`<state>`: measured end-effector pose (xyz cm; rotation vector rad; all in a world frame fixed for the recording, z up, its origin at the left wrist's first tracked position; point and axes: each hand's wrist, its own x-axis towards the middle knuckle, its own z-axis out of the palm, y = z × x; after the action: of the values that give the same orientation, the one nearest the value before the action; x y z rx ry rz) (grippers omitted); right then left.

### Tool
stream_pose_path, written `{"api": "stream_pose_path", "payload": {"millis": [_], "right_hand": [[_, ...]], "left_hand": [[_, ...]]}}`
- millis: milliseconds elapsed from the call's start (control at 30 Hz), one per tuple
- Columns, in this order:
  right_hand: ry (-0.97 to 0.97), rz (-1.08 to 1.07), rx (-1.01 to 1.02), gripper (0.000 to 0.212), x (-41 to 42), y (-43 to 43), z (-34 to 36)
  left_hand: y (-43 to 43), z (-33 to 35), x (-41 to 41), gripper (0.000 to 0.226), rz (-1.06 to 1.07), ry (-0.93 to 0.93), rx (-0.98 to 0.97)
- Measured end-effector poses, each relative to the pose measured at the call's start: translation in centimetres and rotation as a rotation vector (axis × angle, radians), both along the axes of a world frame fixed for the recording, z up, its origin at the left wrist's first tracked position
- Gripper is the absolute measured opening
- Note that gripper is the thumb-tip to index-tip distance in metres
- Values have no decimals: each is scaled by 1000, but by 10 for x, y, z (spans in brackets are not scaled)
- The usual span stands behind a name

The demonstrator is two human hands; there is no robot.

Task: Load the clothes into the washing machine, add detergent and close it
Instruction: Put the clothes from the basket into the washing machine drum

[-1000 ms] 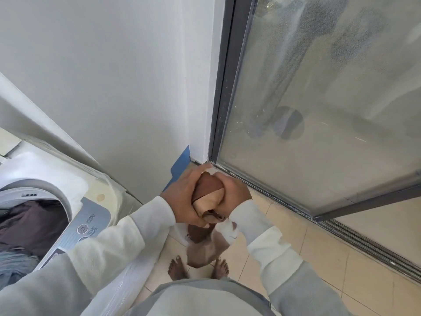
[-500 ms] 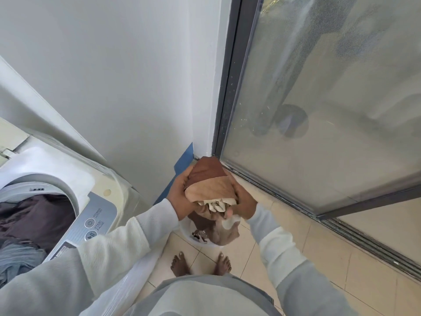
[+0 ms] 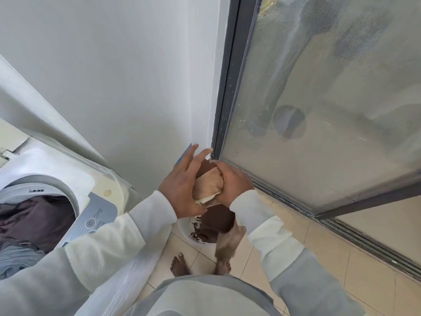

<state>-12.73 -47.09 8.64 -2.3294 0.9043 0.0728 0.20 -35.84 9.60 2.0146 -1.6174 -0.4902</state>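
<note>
A bunched brown and tan garment [image 3: 208, 185] is held at chest height in the middle of the view, its tail hanging down towards the floor. My right hand [image 3: 232, 182] grips the bundle from the right. My left hand [image 3: 182, 188] lies flat against its left side with straight, spread fingers. The top-loading washing machine [image 3: 100, 208] stands at the lower left with its lid up, and dark and blue-grey clothes [image 3: 29, 222] lie in the drum. A white laundry basket [image 3: 184, 229] with more brown cloth sits on the floor below my hands.
A white wall fills the upper left. A dark-framed glass sliding door [image 3: 319, 110] runs along the right, its track on the tiled floor [image 3: 364, 281]. My bare feet [image 3: 180, 265] stand next to the basket.
My left hand's fingers have opened out from round the garment and now lie straight. The bundle has shifted slightly and the view has tilted a little.
</note>
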Motion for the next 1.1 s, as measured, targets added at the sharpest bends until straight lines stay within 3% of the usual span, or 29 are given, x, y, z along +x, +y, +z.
{"api": "stream_pose_path", "payload": {"millis": [100,167,300,500,667,800,867,1000,1100], "right_hand": [[-86,-55,5,96,8,6,-3],[-161,-103,94,85,8,10,0],[-367,-110,395,87,-12,-1,5],[-409,-80,591,113,-30,-5,-23],[-428,-241,491,79,-21,6,-31],[-353,-210,291,26,-18,4,-16],[-316,-177,112,35,-17,3,-14],[-239,-105,4,59,-9,13,-12],[-283,-133,-1,70,2,18,-5]], "left_hand": [[-6,-6,-7,110,89,-55,106],[-9,-9,-3,97,188,10,156],[-6,-11,7,57,329,465,-29],[-7,-12,-6,47,326,820,-247],[-5,-23,-9,73,101,691,-150],[-1,-21,20,105,-121,582,-26],[6,-14,22,118,-156,486,15],[12,-15,2,114,-11,47,21],[4,-20,4,88,186,87,8]]}}
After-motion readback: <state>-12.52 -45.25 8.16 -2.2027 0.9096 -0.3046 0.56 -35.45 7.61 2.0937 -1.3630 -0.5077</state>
